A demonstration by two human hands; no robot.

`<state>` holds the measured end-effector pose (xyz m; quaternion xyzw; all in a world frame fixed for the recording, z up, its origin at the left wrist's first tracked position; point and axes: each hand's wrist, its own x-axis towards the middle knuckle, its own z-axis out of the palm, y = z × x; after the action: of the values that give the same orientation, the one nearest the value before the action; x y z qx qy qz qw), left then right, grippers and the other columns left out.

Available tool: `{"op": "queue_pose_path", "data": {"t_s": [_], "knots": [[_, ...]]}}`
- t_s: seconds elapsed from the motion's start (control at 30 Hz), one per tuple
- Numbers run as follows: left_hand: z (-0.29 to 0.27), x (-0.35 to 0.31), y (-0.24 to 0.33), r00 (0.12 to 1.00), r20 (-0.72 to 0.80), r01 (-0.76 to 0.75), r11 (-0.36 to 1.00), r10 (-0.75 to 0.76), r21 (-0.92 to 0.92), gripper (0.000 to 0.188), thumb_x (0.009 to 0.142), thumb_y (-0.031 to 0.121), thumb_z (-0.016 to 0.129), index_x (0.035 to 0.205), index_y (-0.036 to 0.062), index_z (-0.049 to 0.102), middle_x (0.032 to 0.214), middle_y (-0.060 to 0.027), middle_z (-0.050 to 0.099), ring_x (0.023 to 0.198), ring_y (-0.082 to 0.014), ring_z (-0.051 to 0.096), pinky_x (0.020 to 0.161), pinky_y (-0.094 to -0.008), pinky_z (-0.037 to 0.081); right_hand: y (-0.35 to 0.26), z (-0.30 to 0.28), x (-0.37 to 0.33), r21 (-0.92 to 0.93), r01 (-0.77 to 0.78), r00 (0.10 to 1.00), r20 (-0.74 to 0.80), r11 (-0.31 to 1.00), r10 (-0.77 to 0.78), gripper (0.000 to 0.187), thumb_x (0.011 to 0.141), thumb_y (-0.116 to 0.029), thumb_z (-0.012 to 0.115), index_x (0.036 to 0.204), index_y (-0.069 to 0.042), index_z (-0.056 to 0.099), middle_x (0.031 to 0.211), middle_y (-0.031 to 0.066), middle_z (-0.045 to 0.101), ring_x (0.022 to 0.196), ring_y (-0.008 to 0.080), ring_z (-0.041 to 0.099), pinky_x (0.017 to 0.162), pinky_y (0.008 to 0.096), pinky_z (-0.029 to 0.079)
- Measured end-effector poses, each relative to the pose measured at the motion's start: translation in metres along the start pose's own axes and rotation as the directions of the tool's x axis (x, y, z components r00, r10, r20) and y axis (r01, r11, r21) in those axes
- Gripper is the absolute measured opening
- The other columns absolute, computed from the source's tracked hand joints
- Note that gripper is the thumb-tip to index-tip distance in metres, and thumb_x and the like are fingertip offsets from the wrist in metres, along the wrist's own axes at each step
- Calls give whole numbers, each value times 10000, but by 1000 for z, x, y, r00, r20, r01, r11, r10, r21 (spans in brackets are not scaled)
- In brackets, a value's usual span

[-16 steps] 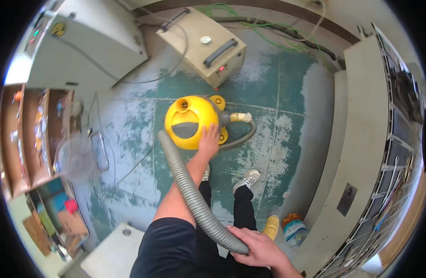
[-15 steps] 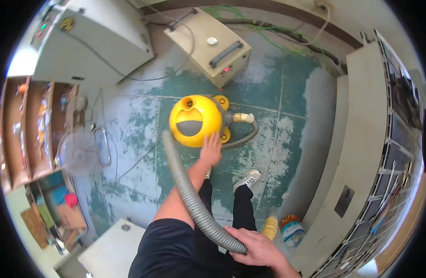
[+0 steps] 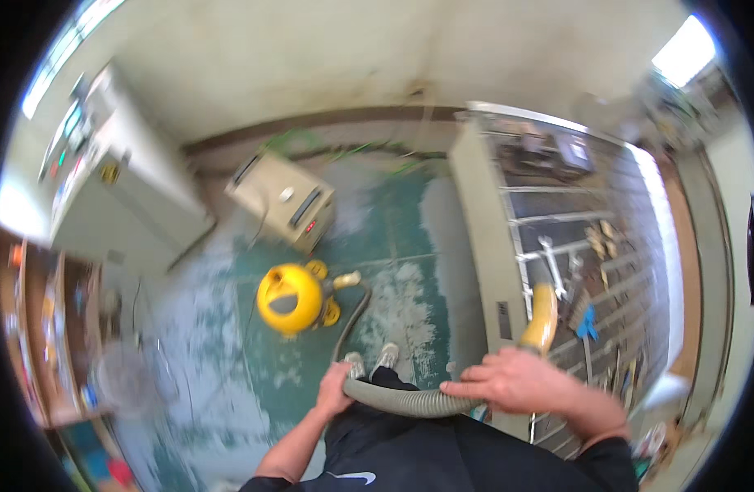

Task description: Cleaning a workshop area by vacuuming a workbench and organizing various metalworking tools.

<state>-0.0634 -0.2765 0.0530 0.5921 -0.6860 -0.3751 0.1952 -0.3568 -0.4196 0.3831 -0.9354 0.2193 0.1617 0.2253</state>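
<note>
A grey ribbed vacuum hose runs across in front of my body. My left hand is closed around it on the left. My right hand is wrapped over the hose farther right, close to its yellow nozzle. The nozzle points away from me, over the slatted metal bed of a long machine. On the floor ahead to the left stands a round yellow vacuum cleaner with small yellow wheels; the hose leads from it to my left hand.
A beige box with black handles stands behind the vacuum cleaner. On the slatted bed lie a wrench and a blue tool. A large grey cabinet, brown shelves and a fan are at left.
My left hand has gone from the vacuum cleaner's body to the hose. My right hand has brought the hose and nozzle up and right over the slatted bed. The view has swung rightward and up.
</note>
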Motion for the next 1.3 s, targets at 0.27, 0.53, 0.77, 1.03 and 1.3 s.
{"op": "queue_pose_path", "data": {"t_s": [0.27,0.53,0.77,1.03,1.3], "knots": [[13,146,134,671,633,-274,923,386,-272,549,674,237,723,1149,73,500,1078,-165,575,1016,-312,551,853,-386,437,-28,-144,-103,-614,-454,891,-303,646,338,303,731,-123,576,1033,-119,594,745,-10,558,749,147,562,690,287,418],[-73,285,267,762,-336,-641,718,553,-271,383,610,116,709,954,51,554,870,-124,545,819,-286,559,737,-345,459,-5,-163,-259,-446,-892,412,-869,-72,275,357,679,-68,602,1035,-89,586,879,46,586,889,230,555,818,353,417],[-147,381,341,489,-683,-776,629,542,-57,380,557,-35,675,897,31,521,877,-113,528,838,-239,547,774,-318,455,77,-36,-420,45,-891,-116,-985,-452,129,375,749,-48,601,1120,-61,555,1040,101,590,991,282,543,899,394,388],[-163,412,352,591,-381,-719,678,711,150,373,559,34,757,885,41,576,847,-105,556,788,-246,560,673,-325,462,251,144,-416,941,-332,-942,-326,70,-78,345,818,-296,650,1026,-37,554,971,73,586,897,209,556,825,331,431],[-109,494,354,685,41,-714,682,727,-161,330,559,107,789,832,85,606,844,-84,565,788,-265,556,698,-358,455,453,103,-220,505,675,-721,300,537,624,315,797,-328,672,1028,-137,576,935,-2,582,783,91,531,665,270,431]]}}
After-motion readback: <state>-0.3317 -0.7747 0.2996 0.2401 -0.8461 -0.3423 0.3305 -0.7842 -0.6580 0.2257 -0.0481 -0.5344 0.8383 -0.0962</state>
